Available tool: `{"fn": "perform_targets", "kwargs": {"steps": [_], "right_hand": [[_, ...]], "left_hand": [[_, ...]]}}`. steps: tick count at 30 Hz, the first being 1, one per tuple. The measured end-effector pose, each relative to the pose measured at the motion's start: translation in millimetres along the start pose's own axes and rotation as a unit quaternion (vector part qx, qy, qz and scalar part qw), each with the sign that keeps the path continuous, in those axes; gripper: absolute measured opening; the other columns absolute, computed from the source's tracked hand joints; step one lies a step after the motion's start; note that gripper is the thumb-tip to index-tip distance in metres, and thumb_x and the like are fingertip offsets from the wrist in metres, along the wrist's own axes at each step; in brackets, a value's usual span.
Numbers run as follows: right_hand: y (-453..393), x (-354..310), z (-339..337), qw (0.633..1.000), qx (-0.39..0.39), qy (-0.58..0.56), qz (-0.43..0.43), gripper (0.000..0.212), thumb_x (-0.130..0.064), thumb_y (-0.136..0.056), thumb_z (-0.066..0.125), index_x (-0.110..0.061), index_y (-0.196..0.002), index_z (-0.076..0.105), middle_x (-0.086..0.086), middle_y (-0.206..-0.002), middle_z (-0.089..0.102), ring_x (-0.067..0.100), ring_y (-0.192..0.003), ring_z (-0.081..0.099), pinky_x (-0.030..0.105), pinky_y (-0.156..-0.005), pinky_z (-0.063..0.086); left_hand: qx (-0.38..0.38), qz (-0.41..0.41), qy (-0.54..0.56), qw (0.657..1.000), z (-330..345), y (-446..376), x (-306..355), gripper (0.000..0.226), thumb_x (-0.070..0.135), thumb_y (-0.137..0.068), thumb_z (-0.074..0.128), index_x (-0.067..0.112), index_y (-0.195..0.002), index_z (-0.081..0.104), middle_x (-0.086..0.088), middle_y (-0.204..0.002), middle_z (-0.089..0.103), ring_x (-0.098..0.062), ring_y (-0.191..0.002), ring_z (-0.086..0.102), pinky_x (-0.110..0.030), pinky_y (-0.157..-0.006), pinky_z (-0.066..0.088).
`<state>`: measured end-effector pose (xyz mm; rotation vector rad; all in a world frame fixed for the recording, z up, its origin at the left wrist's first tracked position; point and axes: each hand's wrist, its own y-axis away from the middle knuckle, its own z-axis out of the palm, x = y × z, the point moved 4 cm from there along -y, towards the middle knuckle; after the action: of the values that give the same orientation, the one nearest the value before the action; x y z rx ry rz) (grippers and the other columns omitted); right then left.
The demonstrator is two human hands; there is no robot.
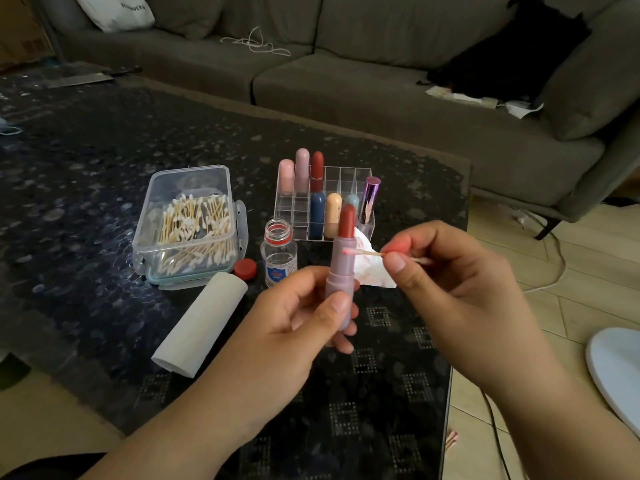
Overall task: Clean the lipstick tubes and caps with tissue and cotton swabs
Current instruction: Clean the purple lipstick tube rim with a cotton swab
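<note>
Bottle (278, 258) label: print too small to read.
Tissue (372, 268): mostly hidden behind my right hand (460, 289).

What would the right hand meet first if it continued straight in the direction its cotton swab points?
The right hand points its cotton swab leftward at the open lipstick held by the left hand. The stained tip seems already at the tube's collar, so the lipstick comes first.

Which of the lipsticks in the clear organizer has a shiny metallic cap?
The purple lipstick at the organizer's right end. Its cap is glossy metallic purple; the others, pink, red, navy, peach and pale blue, look matte.
</note>
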<state>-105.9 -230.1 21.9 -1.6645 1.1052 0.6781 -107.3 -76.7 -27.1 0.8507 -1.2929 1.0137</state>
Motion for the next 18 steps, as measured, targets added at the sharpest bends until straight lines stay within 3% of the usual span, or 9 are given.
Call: {"fn": "perform_targets", "kwargs": {"steps": [18], "right_hand": [[-2.9, 0.3, -4.8, 0.999, 0.006, -0.047, 0.001, 0.005, -0.026, -0.082, 0.063, -0.027, -0.077, 0.063, -0.018, -0.061, 0.054, 0.0, -0.056, 0.047, 0.008, -0.054, 0.036]], "left_hand": [[-0.018, 0.022, 0.0, 1.0, 2.9, 2.6, -1.2, 0.032, 0.049, -0.075, 0.058, 0.031, -0.1, 0.068, 0.006, -0.08, 0.063, -0.012, -0.078, 0.062, -0.028, -0.074, 0.051]]}}
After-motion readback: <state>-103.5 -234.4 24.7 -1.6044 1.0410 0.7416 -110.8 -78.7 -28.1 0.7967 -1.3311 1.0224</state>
